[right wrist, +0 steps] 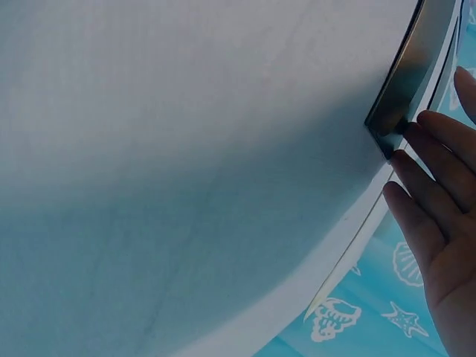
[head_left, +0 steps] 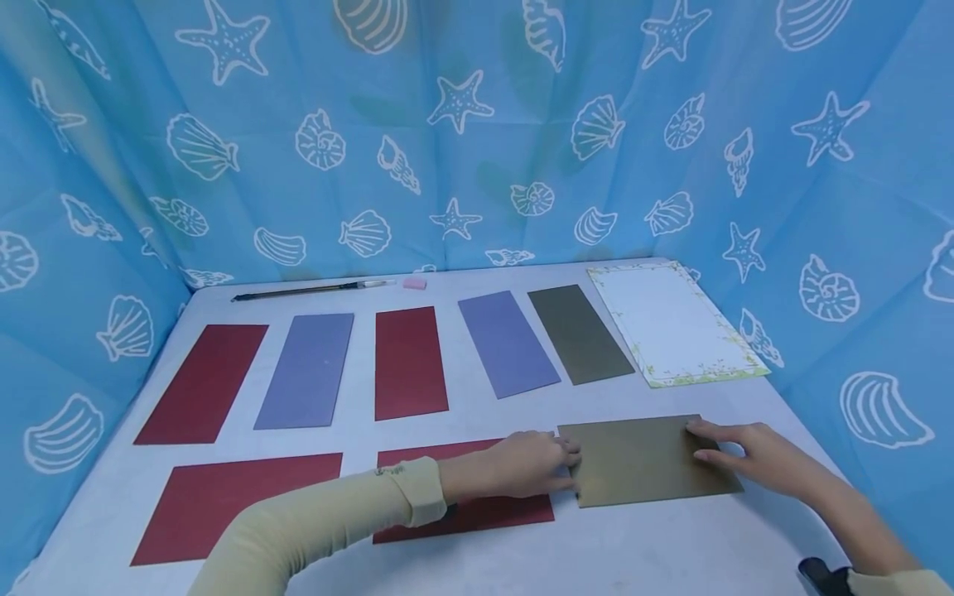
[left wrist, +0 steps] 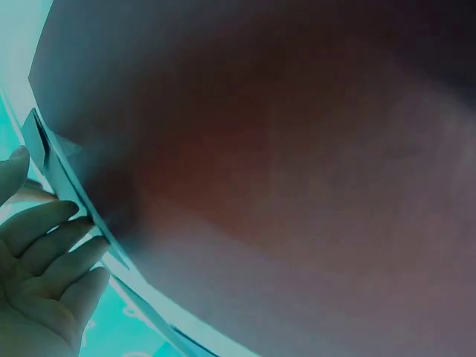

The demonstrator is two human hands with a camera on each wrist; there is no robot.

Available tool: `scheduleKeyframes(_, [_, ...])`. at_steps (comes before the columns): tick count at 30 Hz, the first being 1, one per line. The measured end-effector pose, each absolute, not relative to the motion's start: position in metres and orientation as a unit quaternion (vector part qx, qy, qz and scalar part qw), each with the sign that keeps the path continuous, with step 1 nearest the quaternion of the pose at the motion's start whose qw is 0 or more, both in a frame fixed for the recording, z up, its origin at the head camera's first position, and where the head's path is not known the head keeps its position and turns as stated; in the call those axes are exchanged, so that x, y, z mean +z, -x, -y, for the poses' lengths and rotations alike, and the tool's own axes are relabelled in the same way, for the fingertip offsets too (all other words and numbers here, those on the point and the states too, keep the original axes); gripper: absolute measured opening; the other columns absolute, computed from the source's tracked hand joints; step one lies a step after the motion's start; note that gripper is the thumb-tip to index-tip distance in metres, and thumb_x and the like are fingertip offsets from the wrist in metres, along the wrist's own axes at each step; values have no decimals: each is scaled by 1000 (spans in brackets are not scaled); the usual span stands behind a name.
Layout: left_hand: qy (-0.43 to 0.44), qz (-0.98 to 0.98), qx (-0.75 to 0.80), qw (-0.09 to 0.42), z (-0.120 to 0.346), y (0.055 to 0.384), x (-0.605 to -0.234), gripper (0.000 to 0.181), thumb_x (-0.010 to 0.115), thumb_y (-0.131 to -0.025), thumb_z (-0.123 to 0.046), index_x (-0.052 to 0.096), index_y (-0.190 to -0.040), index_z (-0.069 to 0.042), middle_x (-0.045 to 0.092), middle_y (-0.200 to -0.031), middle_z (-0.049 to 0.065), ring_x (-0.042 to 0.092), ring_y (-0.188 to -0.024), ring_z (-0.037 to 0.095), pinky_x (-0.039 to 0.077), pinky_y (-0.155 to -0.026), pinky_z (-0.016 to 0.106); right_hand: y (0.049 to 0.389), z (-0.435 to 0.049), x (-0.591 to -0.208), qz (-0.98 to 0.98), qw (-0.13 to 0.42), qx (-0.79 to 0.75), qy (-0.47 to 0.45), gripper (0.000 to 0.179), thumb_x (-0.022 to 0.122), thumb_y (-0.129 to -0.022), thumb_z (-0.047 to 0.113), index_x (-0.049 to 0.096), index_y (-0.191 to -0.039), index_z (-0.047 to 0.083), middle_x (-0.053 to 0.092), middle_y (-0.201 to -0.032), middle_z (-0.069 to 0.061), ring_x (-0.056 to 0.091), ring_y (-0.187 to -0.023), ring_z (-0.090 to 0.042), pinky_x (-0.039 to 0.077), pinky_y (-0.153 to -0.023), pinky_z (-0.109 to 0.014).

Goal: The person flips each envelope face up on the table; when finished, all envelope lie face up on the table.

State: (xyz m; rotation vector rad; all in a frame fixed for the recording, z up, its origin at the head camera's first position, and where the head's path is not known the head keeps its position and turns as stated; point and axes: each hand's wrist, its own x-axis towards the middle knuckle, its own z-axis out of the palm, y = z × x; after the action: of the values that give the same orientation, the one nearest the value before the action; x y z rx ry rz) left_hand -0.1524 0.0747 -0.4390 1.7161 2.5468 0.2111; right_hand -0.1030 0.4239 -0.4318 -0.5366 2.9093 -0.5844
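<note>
A gold-brown rectangular card [head_left: 641, 463] lies at the front right of the table, its long side running left to right. My left hand [head_left: 525, 465] reaches across a dark red card [head_left: 477, 521] and touches the gold-brown card's left edge with its fingertips. In the left wrist view, the fingers of the left hand [left wrist: 48, 260] are loosely bent. My right hand [head_left: 768, 459] rests its thumb and fingertips at the gold-brown card's right end. Nearly straight fingers of the right hand [right wrist: 446, 201] meet the card's corner in the right wrist view.
Another dark red card [head_left: 231, 505] lies front left. Behind stand a row of flat cards: red [head_left: 201, 385], purple [head_left: 305, 372], red [head_left: 410, 364], purple [head_left: 510, 343], dark olive [head_left: 581, 335]. A bordered white sheet [head_left: 678, 323], brush [head_left: 298, 290] and pink eraser [head_left: 414, 283] lie at the back.
</note>
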Motion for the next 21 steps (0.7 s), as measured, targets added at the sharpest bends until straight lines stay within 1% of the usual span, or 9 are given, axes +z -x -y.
scheduleKeyframes(4, [-565,-820,84,36,-73,151,-444,40,63,-93,-41,68,-119,-12,66,-115,-4,63,-96,2,49,-81,15,103,-423,-434,-963,64,-192,177,47,70,-88,28,64,-125,0,62,-124,-20,56,-115,-40,52,-83,-43])
scheduleKeyframes(7, [-569,-817,85,34,-72,150,-446,43,62,-93,-42,66,-124,-11,65,-121,-4,63,-101,2,50,-83,17,103,-423,-435,-964,62,-189,177,46,71,-87,25,64,-124,0,62,-124,-21,57,-114,-40,52,-83,-43])
scheduleKeyframes(12, [-573,-814,93,31,-70,151,-445,44,62,-93,-41,65,-125,-12,65,-122,-4,62,-103,2,48,-84,15,102,-422,-433,-962,68,-193,179,46,71,-87,25,64,-124,0,61,-124,-22,56,-114,-41,52,-84,-43])
scheduleKeyframes(16, [-564,-819,106,33,-62,157,-439,46,63,-94,-38,61,-131,-11,62,-128,-2,59,-113,6,47,-90,19,104,-422,-430,-962,53,-191,190,46,72,-87,25,64,-124,1,64,-122,-18,58,-113,-39,53,-82,-42])
scheduleKeyframes(19, [-554,-826,105,29,-54,163,-435,48,63,-94,-37,59,-134,-9,59,-132,1,55,-121,10,45,-95,22,108,-423,-425,-960,30,-193,200,44,73,-86,23,65,-123,0,66,-119,-15,60,-109,-37,54,-80,-41])
scheduleKeyframes(21, [-549,-828,109,27,-49,167,-433,48,63,-94,-35,58,-134,-9,59,-132,2,54,-122,12,44,-96,23,112,-424,-422,-959,11,-194,208,43,74,-86,21,65,-122,0,66,-119,-14,62,-107,-36,55,-78,-40])
